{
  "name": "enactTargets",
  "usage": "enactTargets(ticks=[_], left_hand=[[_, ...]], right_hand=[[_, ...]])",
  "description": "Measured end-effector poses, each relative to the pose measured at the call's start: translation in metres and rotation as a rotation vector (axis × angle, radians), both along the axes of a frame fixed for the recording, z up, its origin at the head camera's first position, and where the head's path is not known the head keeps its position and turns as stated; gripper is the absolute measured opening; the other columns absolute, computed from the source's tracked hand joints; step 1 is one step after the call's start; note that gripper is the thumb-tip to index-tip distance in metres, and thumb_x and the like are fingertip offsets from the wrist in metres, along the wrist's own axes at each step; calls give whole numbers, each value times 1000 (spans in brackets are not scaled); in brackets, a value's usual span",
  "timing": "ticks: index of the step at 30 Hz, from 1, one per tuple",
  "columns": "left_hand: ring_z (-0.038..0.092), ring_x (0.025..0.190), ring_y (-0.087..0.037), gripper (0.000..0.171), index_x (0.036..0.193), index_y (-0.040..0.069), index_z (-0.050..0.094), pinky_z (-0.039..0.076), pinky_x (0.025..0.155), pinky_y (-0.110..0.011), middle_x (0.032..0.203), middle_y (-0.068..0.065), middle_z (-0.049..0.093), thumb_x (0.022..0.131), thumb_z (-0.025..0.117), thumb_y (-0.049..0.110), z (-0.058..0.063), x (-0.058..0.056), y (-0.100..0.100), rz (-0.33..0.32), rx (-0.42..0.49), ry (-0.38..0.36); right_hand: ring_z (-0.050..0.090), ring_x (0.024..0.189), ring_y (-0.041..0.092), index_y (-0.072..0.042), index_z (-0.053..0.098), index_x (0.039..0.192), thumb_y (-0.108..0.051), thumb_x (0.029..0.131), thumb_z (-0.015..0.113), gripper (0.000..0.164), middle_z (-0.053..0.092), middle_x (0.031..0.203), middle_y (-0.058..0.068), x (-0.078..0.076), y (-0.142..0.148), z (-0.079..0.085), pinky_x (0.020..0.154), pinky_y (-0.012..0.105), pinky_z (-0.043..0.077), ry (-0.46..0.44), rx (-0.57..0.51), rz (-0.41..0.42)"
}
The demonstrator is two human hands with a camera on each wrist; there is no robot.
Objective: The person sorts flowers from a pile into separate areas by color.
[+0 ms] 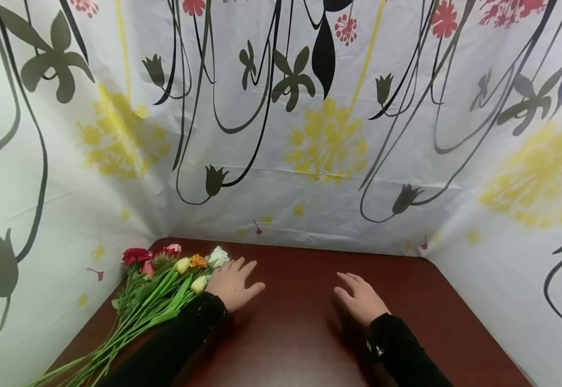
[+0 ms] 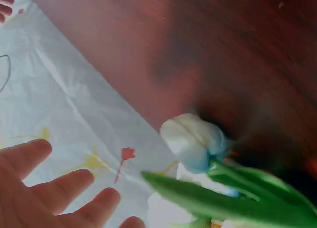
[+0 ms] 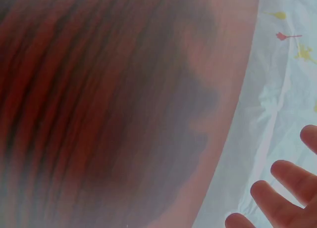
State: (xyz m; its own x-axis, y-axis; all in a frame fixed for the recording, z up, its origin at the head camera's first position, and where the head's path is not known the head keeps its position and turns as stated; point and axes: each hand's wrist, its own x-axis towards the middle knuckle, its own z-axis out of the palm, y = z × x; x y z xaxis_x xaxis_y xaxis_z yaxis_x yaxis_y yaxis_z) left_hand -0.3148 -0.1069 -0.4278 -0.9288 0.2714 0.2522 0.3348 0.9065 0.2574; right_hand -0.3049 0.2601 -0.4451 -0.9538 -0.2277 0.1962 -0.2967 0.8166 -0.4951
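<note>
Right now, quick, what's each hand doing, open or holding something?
Left hand: open, holding nothing, beside the long-stemmed flowers.
Right hand: open, holding nothing, over the reddish-brown tabletop.

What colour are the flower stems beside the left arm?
Green; the stems show best in the head view.

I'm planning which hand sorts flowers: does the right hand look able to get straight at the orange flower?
Probably not: the left hand lies between the right hand and the orange flower, so a detour seems needed.
</note>
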Motion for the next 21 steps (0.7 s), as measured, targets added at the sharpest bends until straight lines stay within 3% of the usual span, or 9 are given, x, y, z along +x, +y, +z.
enactTargets(ticks=[6, 13, 17, 21], left_hand=[[47, 134, -40, 70, 149, 18, 52, 38, 104, -61, 148, -16, 51, 96, 54, 64, 19, 23, -19, -12, -53, -9], [54, 125, -39, 73, 148, 15, 54, 42, 98, -60, 141, -14, 57, 96, 51, 67, 35, 55, -74, -19, -67, -14], [55, 124, -40, 75, 145, 11, 55, 43, 96, -61, 138, -17, 58, 96, 50, 68, 35, 63, -103, 9, -85, -38], [56, 123, -44, 74, 141, 5, 57, 46, 92, -62, 136, -22, 58, 96, 56, 63, 36, 66, -128, 78, -122, -76]], right_hand=[[36, 141, 46, -12, 43, 154, -49, 105, 48, 61, 37, 156, 23, 5, 8, 1, 108, 62, 32, 23, -10, 15], [37, 141, 43, -14, 41, 155, -55, 104, 47, 66, 38, 156, 20, 4, 17, -6, 109, 59, 32, -31, -15, 40], [39, 139, 44, -13, 43, 153, -55, 104, 48, 65, 40, 154, 20, 5, 22, -6, 107, 61, 34, -26, -16, 31], [39, 139, 45, -13, 44, 152, -45, 105, 53, 58, 41, 153, 20, 6, 25, -3, 107, 61, 34, -12, -20, 31]])
